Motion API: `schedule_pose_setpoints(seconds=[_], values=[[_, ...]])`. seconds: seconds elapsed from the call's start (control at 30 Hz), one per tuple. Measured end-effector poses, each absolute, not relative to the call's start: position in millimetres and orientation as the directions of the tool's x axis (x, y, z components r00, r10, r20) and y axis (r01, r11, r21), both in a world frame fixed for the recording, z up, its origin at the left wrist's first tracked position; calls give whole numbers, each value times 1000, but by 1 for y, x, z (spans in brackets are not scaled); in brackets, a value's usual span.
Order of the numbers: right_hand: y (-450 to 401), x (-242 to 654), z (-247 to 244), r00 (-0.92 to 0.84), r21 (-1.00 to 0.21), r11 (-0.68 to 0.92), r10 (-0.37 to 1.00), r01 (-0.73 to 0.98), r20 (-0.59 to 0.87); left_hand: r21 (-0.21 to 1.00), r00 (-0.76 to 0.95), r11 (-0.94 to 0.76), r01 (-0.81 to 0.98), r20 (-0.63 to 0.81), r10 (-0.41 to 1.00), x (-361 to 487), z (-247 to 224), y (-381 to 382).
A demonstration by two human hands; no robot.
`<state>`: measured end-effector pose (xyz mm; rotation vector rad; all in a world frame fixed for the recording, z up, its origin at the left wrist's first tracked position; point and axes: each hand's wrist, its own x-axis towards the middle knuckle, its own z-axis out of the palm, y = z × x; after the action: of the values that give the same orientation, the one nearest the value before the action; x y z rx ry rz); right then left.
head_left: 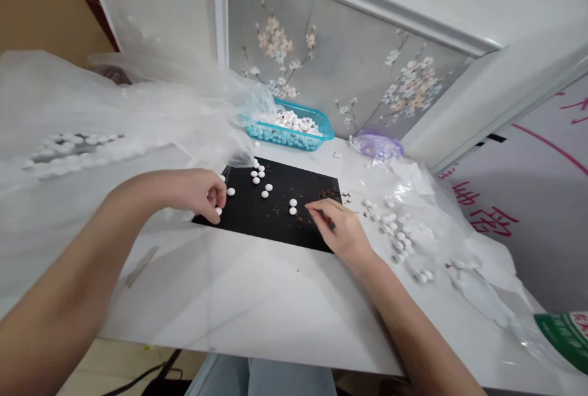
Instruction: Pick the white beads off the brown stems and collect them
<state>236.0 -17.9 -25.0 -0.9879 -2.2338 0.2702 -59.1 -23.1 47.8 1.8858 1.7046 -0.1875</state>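
Several small white balls (293, 203) lie on a black mat (275, 230), with tiny reddish-brown bits (328, 194) scattered around them. My left hand (206, 194) is at the mat's left edge, its thumb and fingers curled together on a white ball (218, 211). Over the right part of the mat, my right hand (342, 227) has thumb and forefinger pinched; whatever is between the tips is too small to make out. Two white balls sit just left of those fingertips.
Behind the mat stands a blue basket (326, 129) full of white balls. Clear plastic bags (138, 102) with white balls fill the left. Loose white balls (399, 246) and crumpled plastic lie to the right, beside a purple bag (376, 144). A green-labelled object (563, 338) is at lower right.
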Motion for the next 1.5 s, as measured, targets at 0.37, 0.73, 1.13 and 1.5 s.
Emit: schedule_pose_setpoints(seconds=[0.37,0.73,1.13,1.5], values=[[-38,210,-24,-264,-971,214,947,103,181,888,431,-196,416,-3,902,3,21,-22],[-33,207,-37,-356,-993,114,927,-23,114,993,201,112,35,-116,973,33,-17,-32],[-36,204,-36,-320,-980,194,931,35,173,985,219,171,-24,-162,962,36,-16,-33],[-38,202,-33,-273,-948,309,921,76,278,968,218,235,-86,-212,953,37,-20,-35]])
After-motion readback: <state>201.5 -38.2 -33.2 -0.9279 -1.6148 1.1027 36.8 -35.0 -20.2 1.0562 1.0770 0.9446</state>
